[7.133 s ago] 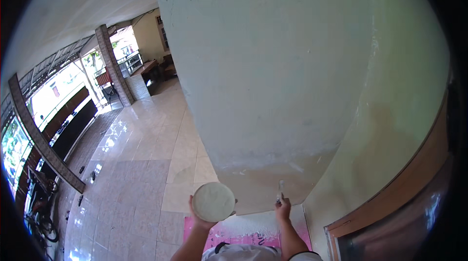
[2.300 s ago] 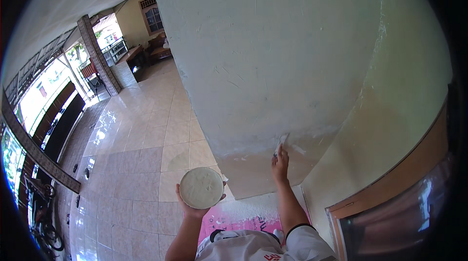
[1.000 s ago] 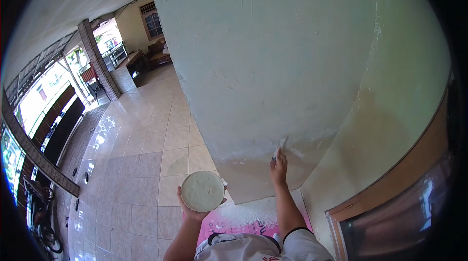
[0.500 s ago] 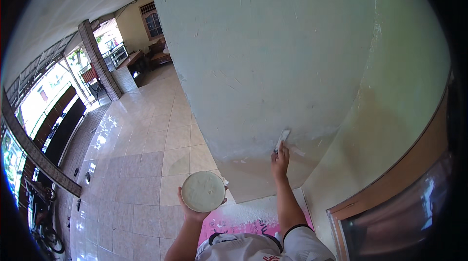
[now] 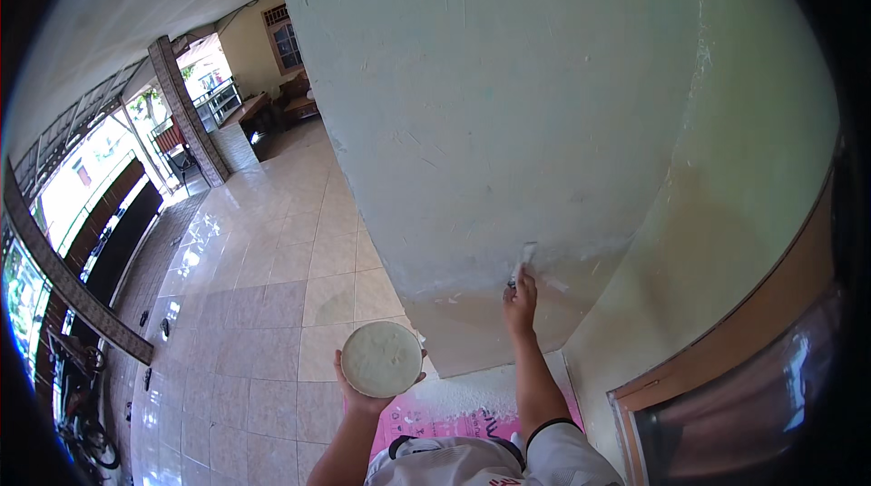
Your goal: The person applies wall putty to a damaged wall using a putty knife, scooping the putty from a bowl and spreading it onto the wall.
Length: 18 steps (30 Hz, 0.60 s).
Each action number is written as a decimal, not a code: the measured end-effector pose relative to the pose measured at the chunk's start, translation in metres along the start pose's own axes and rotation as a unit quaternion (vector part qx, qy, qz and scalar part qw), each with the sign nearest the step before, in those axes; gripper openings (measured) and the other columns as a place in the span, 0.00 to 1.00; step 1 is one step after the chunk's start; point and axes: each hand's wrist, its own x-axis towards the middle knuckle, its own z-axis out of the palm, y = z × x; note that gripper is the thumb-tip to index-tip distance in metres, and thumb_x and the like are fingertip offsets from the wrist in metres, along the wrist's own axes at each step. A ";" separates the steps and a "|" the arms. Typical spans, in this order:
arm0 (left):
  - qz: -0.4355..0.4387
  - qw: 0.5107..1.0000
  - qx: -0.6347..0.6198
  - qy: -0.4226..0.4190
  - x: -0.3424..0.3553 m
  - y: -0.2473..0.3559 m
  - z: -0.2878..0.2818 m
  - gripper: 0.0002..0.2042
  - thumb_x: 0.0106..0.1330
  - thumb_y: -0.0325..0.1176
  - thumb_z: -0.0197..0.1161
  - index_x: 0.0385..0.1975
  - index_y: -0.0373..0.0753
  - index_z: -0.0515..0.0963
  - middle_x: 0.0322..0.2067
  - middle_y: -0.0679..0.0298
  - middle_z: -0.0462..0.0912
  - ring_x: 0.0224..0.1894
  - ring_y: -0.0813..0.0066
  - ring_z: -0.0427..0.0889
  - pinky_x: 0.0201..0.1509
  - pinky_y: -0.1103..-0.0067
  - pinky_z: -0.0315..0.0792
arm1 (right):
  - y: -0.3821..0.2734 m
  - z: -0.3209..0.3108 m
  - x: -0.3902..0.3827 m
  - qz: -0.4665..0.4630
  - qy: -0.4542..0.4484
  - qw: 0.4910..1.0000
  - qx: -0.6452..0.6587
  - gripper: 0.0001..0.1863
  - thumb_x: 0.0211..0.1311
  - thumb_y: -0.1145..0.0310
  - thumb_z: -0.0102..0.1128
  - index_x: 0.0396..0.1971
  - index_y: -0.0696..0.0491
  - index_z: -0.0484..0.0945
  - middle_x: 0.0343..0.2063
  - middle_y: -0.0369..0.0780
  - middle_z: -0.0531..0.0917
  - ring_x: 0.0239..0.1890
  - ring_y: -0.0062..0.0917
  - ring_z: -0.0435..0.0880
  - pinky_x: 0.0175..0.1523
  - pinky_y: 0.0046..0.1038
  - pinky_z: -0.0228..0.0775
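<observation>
My right hand [image 5: 519, 307] grips a putty knife [image 5: 526, 255], its pale blade against the lower part of the wall [image 5: 508, 141]. Around the blade runs a whitish, uneven band where the pale grey-green surface meets a browner strip below. In my left hand [image 5: 361, 401] is a round, shallow dish [image 5: 381, 393], held from beneath with fingers showing at both sides. Pale, slightly lumpy material, its kind unclear, covers the inside of the dish. Thin scratches and small raised flecks mark the wall higher up.
Below me a pink printed sheet [image 5: 413, 422] with white crumbs lies against the wall's foot. To the right stands a wood-framed pane [image 5: 726, 404]. Beige tiled floor [image 5: 254, 332] extends left, past a pillar [image 5: 186, 109] and a parked motorcycle [image 5: 83, 413].
The putty knife's blade has shifted slightly down and left on the wall, with my right hand barely moving. The dish in my left hand has moved a little right and down.
</observation>
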 end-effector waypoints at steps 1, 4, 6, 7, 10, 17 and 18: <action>-0.002 1.000 0.009 -0.003 0.002 -0.003 0.000 0.50 0.60 0.78 0.52 0.78 0.51 0.58 0.74 0.42 0.58 0.72 0.19 0.58 0.61 0.26 0.66 | 0.006 0.006 -0.003 -0.037 -0.004 0.998 -0.041 0.42 0.60 0.81 0.61 0.77 0.54 0.62 0.44 0.52 0.78 0.46 0.47 0.80 0.50 0.43 0.73; -0.009 1.000 0.007 -0.013 0.005 -0.009 -0.001 0.50 0.60 0.79 0.51 0.78 0.51 0.58 0.74 0.42 0.58 0.72 0.19 0.58 0.61 0.26 0.67 | 0.028 0.022 -0.053 -0.036 -0.052 0.985 -0.163 0.42 0.60 0.79 0.62 0.77 0.51 0.62 0.45 0.50 0.78 0.45 0.48 0.80 0.50 0.46 0.72; -0.011 1.000 -0.003 -0.020 0.004 -0.010 -0.002 0.51 0.60 0.79 0.51 0.78 0.51 0.58 0.74 0.42 0.58 0.72 0.19 0.58 0.61 0.26 0.67 | 0.038 0.022 -0.103 -0.015 -0.080 0.983 -0.163 0.44 0.58 0.80 0.63 0.77 0.51 0.62 0.43 0.49 0.79 0.43 0.49 0.81 0.48 0.47 0.74; -0.002 0.999 0.037 -0.020 0.004 -0.009 -0.003 0.51 0.60 0.79 0.51 0.78 0.50 0.58 0.74 0.42 0.58 0.72 0.19 0.59 0.60 0.26 0.67 | 0.041 0.017 -0.123 0.002 -0.104 0.984 -0.146 0.43 0.57 0.80 0.64 0.76 0.52 0.64 0.41 0.49 0.79 0.42 0.47 0.81 0.47 0.45 0.75; 0.001 0.999 0.046 -0.016 0.009 -0.012 -0.003 0.51 0.60 0.79 0.50 0.78 0.49 0.58 0.74 0.42 0.58 0.71 0.19 0.59 0.60 0.26 0.67 | 0.037 -0.012 -0.135 0.024 -0.126 0.987 -0.094 0.43 0.56 0.81 0.66 0.75 0.52 0.66 0.39 0.47 0.79 0.38 0.42 0.82 0.43 0.40 0.77; -0.022 0.999 0.043 -0.024 0.033 -0.049 -0.002 0.51 0.61 0.79 0.50 0.77 0.47 0.58 0.74 0.44 0.60 0.72 0.20 0.59 0.60 0.25 0.66 | -0.093 -0.146 -0.037 0.058 -0.150 0.982 0.099 0.31 0.58 0.81 0.64 0.65 0.56 0.77 0.47 0.49 0.83 0.46 0.41 0.85 0.49 0.35 0.80; -0.025 0.999 0.038 -0.020 0.038 -0.055 0.001 0.51 0.61 0.79 0.50 0.77 0.47 0.58 0.74 0.44 0.60 0.72 0.20 0.59 0.60 0.25 0.66 | -0.119 -0.167 -0.019 0.048 -0.182 0.974 0.124 0.29 0.58 0.81 0.65 0.63 0.55 0.80 0.48 0.48 0.84 0.46 0.40 0.86 0.50 0.34 0.80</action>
